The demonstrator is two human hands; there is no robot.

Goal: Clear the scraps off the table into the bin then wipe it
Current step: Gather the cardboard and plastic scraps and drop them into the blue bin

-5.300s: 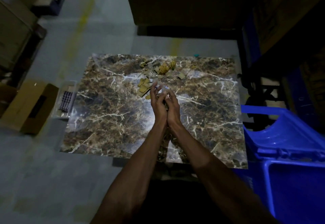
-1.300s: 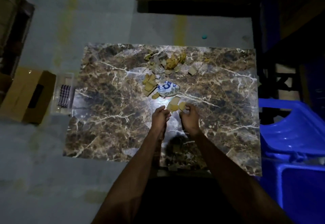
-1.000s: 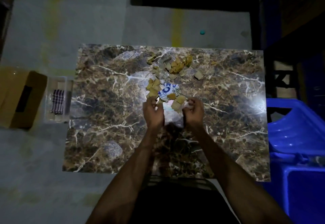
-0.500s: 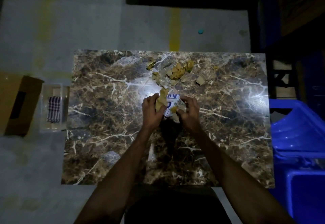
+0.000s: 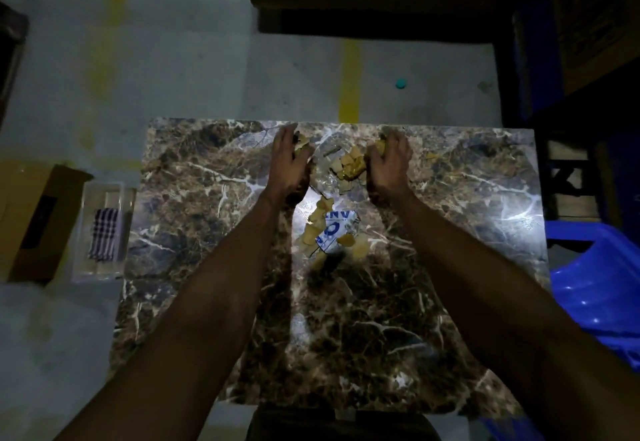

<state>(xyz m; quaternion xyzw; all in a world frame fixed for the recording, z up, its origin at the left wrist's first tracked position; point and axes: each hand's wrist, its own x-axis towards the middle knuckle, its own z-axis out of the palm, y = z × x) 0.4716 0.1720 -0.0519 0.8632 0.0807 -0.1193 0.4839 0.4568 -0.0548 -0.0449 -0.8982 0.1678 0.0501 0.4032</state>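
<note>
Tan cardboard scraps (image 5: 349, 163) lie in a loose pile near the far edge of the marble table (image 5: 194, 219). My left hand (image 5: 289, 160) stands on its edge at the pile's left side, fingers cupped and touching a scrap. On the pile's right side, my right hand (image 5: 389, 160) has its fingers curled over a tan piece. A second heap of scraps with a white and blue wrapper (image 5: 334, 233) sits nearer me, between my forearms. A single scrap (image 5: 431, 155) lies right of my right hand. The blue bin (image 5: 602, 295) stands off the table's right side.
A checked cloth (image 5: 104, 234) lies in a clear tray (image 5: 86, 267) on the floor left of the table, beside a cardboard box (image 5: 31, 222). A dark shelf unit stands beyond the table. A small teal cap (image 5: 401, 83) is on the floor.
Both hands let go of the wrapper heap in the middle of the table and reached forward to either side of the far pile. The camera tilted further down.
</note>
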